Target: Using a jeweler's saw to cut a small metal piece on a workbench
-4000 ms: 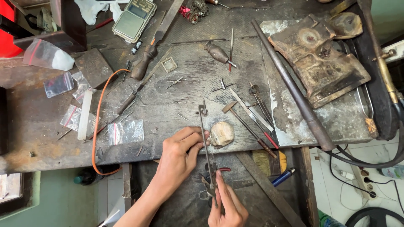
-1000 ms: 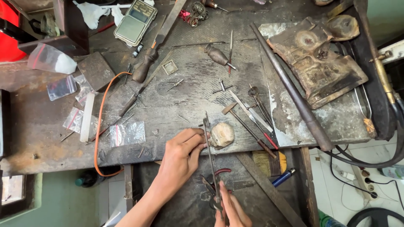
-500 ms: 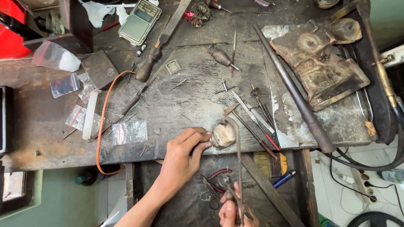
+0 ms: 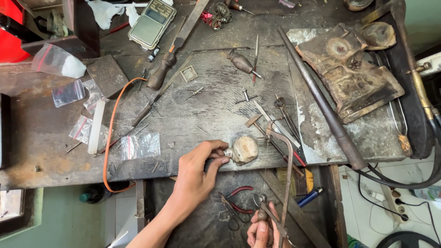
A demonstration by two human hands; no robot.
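Observation:
My left hand [image 4: 198,170] rests at the bench's front edge, its fingertips pinching a small metal piece [image 4: 227,152] against a worn round wooden bench peg [image 4: 245,149]. My right hand [image 4: 261,232], low in the view, grips the handle of a jeweller's saw frame [image 4: 285,174]. The frame's top end reaches up to the right of the peg, near the small hammer [image 4: 253,121]. Part of my right hand is cut off by the frame's bottom edge.
The dark, scarred workbench [image 4: 193,115] carries files, gravers, a long metal rod [image 4: 317,98], a digital scale [image 4: 151,18], small plastic bags [image 4: 140,146] and an orange wire [image 4: 109,138]. Red-handled pliers [image 4: 232,202] lie in the tray below. A charred block [image 4: 349,73] sits at right.
The saw frame has swung from the left of the peg to its right side and tilted. My left hand's fingers have closed in on the small piece at the peg.

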